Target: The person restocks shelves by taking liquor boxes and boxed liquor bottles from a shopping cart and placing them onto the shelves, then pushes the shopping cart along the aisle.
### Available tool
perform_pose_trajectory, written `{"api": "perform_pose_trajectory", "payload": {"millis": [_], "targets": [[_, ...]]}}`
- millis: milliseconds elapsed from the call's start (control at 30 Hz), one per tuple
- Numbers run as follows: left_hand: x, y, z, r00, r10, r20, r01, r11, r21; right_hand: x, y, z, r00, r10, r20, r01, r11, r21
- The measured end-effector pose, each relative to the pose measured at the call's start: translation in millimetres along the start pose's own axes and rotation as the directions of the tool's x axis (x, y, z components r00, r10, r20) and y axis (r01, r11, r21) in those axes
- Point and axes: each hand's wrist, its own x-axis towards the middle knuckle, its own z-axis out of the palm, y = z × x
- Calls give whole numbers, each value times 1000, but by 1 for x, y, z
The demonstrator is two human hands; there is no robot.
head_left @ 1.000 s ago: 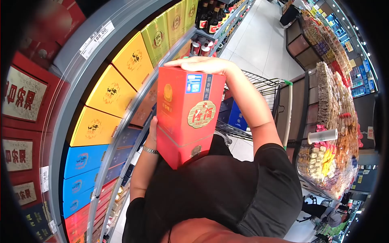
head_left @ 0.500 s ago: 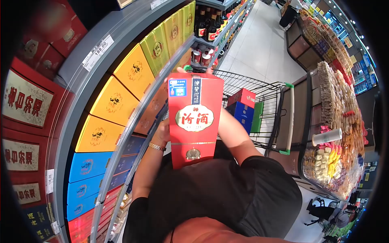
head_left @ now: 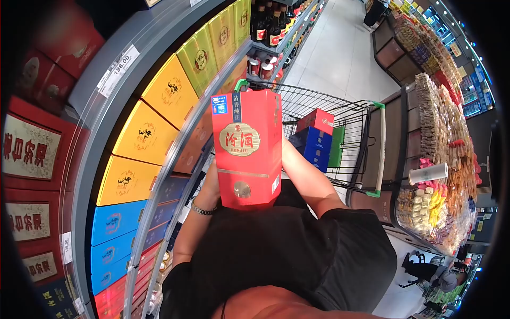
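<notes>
A tall red Fenjiu liquor box (head_left: 247, 154) is held upright in front of my chest, its label facing me and its right side partly showing. My left hand (head_left: 212, 179) is closed against the box's left side, its fingers hidden behind it; a bracelet circles that wrist. My right hand (head_left: 287, 154) supports it from the right and behind, with only the wrist area showing. Beyond the box stands a wire shopping cart (head_left: 350, 135) holding a blue-and-red box (head_left: 319, 143) and a green item (head_left: 336, 150).
On my left, a curved shelf (head_left: 175, 29) carries yellow boxes (head_left: 146, 133), blue boxes (head_left: 111, 220) and green boxes (head_left: 199, 58). Dark bottles (head_left: 260, 26) stand farther along. To the right are bins of packaged goods (head_left: 435, 202). A tiled aisle (head_left: 329, 64) runs ahead; a person (head_left: 446, 279) is at lower right.
The liquor box has shifted slightly left and turned, so its right side now shows. Fingertips that were visible over its top edge are now hidden.
</notes>
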Motion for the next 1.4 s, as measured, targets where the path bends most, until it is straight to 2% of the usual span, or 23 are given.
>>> {"api": "perform_pose_trajectory", "payload": {"millis": [67,100,167,267,300,333,367,433,467,533,667,733,800,833,867,933,1000,1067,1100,1233,1300,1333,1400], "targets": [[0,10,2,998,35,57,-25,986,-164,-5,-5,-7,999,-7,-32,7,1000,1],[-2,12,2,998,31,58,-21,986,-164,-7,-8,-12,999,-14,-45,15,1000,5],[-6,15,2,981,190,-33,-191,982,-14,-10,-11,-18,998,-16,-63,17,1000,16],[-3,21,3,984,175,-27,-171,980,97,-13,-6,-10,998,-7,-68,8,1000,27],[-3,17,-2,984,178,-31,-174,980,93,-14,0,7,983,-75,-168,67,996,-54],[-2,9,-10,971,228,-71,-209,956,207,-15,4,17,954,-150,-259,117,983,-140],[-4,8,-10,955,278,-106,-232,919,319,-17,4,15,954,-146,-262,113,984,-139],[-8,9,-10,956,275,-101,-233,922,309,-22,3,8,950,-152,-273,129,987,-99],[-10,10,-9,957,274,-92,-236,924,299,-23,2,-1,949,-152,-278,129,987,-99],[-10,5,-12,948,309,-81,-270,910,314,-24,-2,-25,995,-101,18,100,993,58],[-22,15,10,928,369,-53,-314,851,422,-36,0,-44,985,-145,-91,148,989,27],[-29,18,18,915,402,-21,-335,791,512,-40,-1,-60,973,-144,-181,140,990,-35],[-38,20,29,882,468,53,-354,584,730,-38,-3,-64,966,-116,-233,105,993,-58],[-43,23,35,902,432,27,-301,583,755,-36,-4,-66,957,-89,-276,70,994,-79],[-46,26,40,903,428,28,-302,587,752,-34,-4,-66,968,-85,-235,68,994,-82],[-51,30,50,849,492,193,-377,307,874,-25,6,-77,990,-53,-133,52,999,-10],[-51,46,63,861,468,202,-405,389,827,-26,28,-62,999,-27,-24,28,999,46],[-41,67,68,762,543,352,-525,200,827,-31,44,-42,998,-18,55,14,997,79],[-32,68,61,793,522,314,-549,386,742,-30,48,-34,997,-13,81,6,996,90],[-4,106,56,733,621,277,-601,402,691,-15,55,-15,989,9,150,-25,994,105],[8,121,54,783,612,109,-593,682,428,-5,57,-11,986,23,164,-42,993,110],[15,128,49,777,621,100,-597,678,428,-2,58,-10,986,32,164,-51,992,112],[22,141,41,859,506,74,-501,804,321,3,62,-8,986,56,158,-74,991,109]]}}
